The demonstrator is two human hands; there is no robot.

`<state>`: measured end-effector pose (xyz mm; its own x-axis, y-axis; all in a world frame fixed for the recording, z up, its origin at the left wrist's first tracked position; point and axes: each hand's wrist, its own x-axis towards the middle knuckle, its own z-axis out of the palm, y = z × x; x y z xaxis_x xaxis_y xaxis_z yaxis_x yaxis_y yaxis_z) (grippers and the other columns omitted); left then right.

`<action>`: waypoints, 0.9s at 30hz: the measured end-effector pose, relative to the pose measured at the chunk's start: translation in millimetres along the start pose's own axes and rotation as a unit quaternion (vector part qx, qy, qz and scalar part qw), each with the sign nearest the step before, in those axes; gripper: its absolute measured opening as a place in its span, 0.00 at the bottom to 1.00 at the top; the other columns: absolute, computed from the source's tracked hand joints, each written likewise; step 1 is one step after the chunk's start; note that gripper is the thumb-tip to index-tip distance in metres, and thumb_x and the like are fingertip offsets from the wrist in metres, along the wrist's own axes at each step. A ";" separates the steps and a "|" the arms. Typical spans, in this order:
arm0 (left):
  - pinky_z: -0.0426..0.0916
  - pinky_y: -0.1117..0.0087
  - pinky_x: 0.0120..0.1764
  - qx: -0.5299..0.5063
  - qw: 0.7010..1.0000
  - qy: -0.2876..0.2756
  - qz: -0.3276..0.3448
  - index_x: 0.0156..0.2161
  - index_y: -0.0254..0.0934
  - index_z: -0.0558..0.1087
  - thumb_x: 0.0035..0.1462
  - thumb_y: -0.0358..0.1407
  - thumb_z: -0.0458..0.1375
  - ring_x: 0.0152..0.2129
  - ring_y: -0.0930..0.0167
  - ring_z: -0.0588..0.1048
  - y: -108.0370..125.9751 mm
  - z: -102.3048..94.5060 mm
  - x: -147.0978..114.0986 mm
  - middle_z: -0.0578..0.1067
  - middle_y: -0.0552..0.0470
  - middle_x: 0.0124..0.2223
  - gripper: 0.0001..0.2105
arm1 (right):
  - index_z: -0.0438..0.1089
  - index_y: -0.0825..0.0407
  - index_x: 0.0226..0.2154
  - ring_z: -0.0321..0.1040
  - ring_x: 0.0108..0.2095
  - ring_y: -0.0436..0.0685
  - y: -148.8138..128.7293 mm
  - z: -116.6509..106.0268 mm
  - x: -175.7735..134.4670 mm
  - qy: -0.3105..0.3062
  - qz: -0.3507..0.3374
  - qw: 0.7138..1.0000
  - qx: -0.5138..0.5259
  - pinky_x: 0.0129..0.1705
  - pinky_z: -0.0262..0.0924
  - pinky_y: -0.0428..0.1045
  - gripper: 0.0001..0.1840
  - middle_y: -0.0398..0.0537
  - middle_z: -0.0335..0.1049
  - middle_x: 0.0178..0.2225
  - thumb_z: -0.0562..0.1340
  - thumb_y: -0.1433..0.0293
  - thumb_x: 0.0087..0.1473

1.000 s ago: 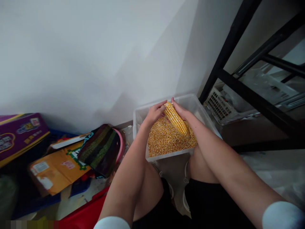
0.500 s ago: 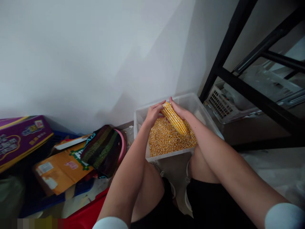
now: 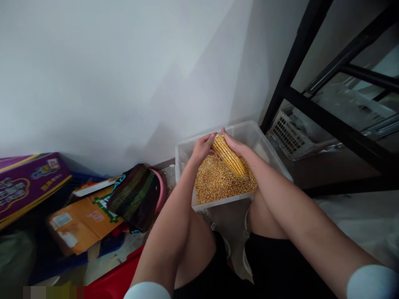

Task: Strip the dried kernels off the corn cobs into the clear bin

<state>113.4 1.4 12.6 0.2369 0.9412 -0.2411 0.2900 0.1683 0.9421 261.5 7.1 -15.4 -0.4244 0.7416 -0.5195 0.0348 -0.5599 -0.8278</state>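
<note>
A yellow ear of corn [image 3: 230,157] slants over a heap of loose corn kernels [image 3: 215,182] in a clear plastic bin [image 3: 224,201]. My left hand [image 3: 203,147] is closed at the ear's far end, its thumb and fingertips against the top of the cob. Along the ear's right side, my right hand [image 3: 234,143] grips it, with the thumb pointing up; its other fingers are hidden behind the corn. The ear's near end hangs just over the kernels; whether it touches them I cannot tell.
A black metal frame [image 3: 311,112] rises at the right, with a white plastic basket [image 3: 289,135] behind it. On the left lie a purple box [image 3: 31,182], an orange package [image 3: 87,220] and a dark mesh bag [image 3: 135,199]. A white wall [image 3: 109,74] stands behind the bin.
The left hand's fingers have drawn in slightly at the cob's far end. The ear and the right hand stay nearly in place; the view has shifted a little.
</note>
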 end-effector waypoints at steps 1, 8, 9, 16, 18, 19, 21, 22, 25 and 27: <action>0.71 0.72 0.30 0.001 1.000 0.000 -0.013 0.57 0.38 0.67 0.62 0.47 0.47 0.32 0.69 0.75 -0.3 -1.6 0.0 0.74 0.44 0.45 0.23 | 0.68 0.53 0.38 0.63 0.21 0.55 1.5 -1.5 1.3 -0.002 0.004 1.000 0.004 0.32 0.67 0.55 0.51 0.50 0.66 0.21 0.27 0.36 0.49; 0.71 0.70 0.29 -0.062 0.996 -0.059 -0.008 0.60 0.37 0.64 0.61 0.42 0.50 0.32 0.68 0.74 -5.2 -2.5 -0.1 0.73 0.42 0.49 0.23 | 0.68 0.53 0.38 0.65 0.22 0.57 4.6 -5.5 5.1 0.003 0.011 0.999 0.033 0.32 0.67 0.56 0.49 0.52 0.68 0.23 0.28 0.37 0.51; 0.71 0.70 0.29 -0.062 0.997 -0.052 -0.005 0.60 0.36 0.63 0.61 0.42 0.50 0.31 0.68 0.74 -6.0 -0.8 0.3 0.73 0.42 0.48 0.24 | 0.68 0.54 0.38 0.65 0.22 0.57 4.2 -4.2 5.3 0.005 0.008 1.000 0.028 0.32 0.68 0.55 0.50 0.52 0.68 0.22 0.27 0.37 0.51; 0.70 0.70 0.28 -0.078 0.997 0.020 -0.003 0.59 0.37 0.65 0.62 0.43 0.47 0.27 0.70 0.72 -2.8 8.9 1.7 0.75 0.43 0.40 0.23 | 0.69 0.53 0.39 0.66 0.23 0.57 2.6 5.9 7.5 0.023 -0.023 0.999 0.003 0.33 0.68 0.55 0.51 0.52 0.67 0.21 0.24 0.40 0.51; 0.69 0.70 0.28 -0.068 0.997 0.030 -0.007 0.58 0.37 0.66 0.62 0.43 0.47 0.27 0.70 0.72 -3.7 10.6 2.1 0.75 0.44 0.40 0.22 | 0.69 0.53 0.39 0.66 0.23 0.57 2.0 7.1 6.7 0.030 -0.023 0.999 0.002 0.32 0.67 0.55 0.51 0.52 0.67 0.21 0.24 0.40 0.51; 0.69 0.70 0.28 -0.056 0.998 0.038 -0.004 0.57 0.36 0.67 0.62 0.43 0.47 0.26 0.70 0.72 -5.1 11.5 2.5 0.75 0.45 0.39 0.22 | 0.69 0.53 0.38 0.66 0.23 0.58 1.6 7.5 6.1 0.031 -0.022 0.999 0.004 0.32 0.67 0.55 0.51 0.52 0.67 0.21 0.24 0.40 0.51; 0.68 0.70 0.29 -0.005 0.998 0.065 0.022 0.56 0.36 0.68 0.63 0.45 0.45 0.24 0.71 0.72 -9.0 13.0 4.2 0.75 0.46 0.36 0.22 | 0.69 0.54 0.38 0.66 0.24 0.58 0.8 8.6 5.3 0.027 -0.021 0.999 0.013 0.32 0.67 0.54 0.52 0.53 0.67 0.20 0.23 0.39 0.51; 0.68 0.70 0.29 0.034 0.995 0.084 0.044 0.54 0.37 0.70 0.63 0.46 0.44 0.23 0.71 0.72 -11.1 13.4 5.2 0.75 0.47 0.33 0.22 | 0.69 0.54 0.38 0.67 0.24 0.58 0.4 9.1 5.1 0.022 -0.021 0.999 0.018 0.32 0.67 0.54 0.53 0.53 0.66 0.20 0.22 0.39 0.50; 0.68 0.70 0.31 0.124 0.979 0.123 0.100 0.49 0.37 0.73 0.64 0.48 0.42 0.25 0.71 0.72 -14.2 12.4 7.8 0.73 0.47 0.31 0.23 | 0.69 0.54 0.37 0.67 0.24 0.57 -0.3 9.4 5.6 0.015 -0.029 0.999 0.034 0.31 0.67 0.53 0.53 0.53 0.66 0.19 0.22 0.39 0.51; 0.69 0.70 0.31 0.104 0.983 0.108 0.102 0.50 0.36 0.72 0.64 0.49 0.41 0.28 0.70 0.72 -12.9 10.4 7.9 0.74 0.45 0.34 0.25 | 0.69 0.54 0.36 0.66 0.23 0.56 -0.3 8.2 6.1 0.023 -0.051 0.997 0.045 0.30 0.67 0.52 0.49 0.52 0.65 0.19 0.25 0.40 0.53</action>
<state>121.2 3.7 -3.9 0.1133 0.9933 0.0240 0.4453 -0.0723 0.8925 251.5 8.8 -16.6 -0.3802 0.8113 -0.4440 -0.0888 -0.5099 -0.8556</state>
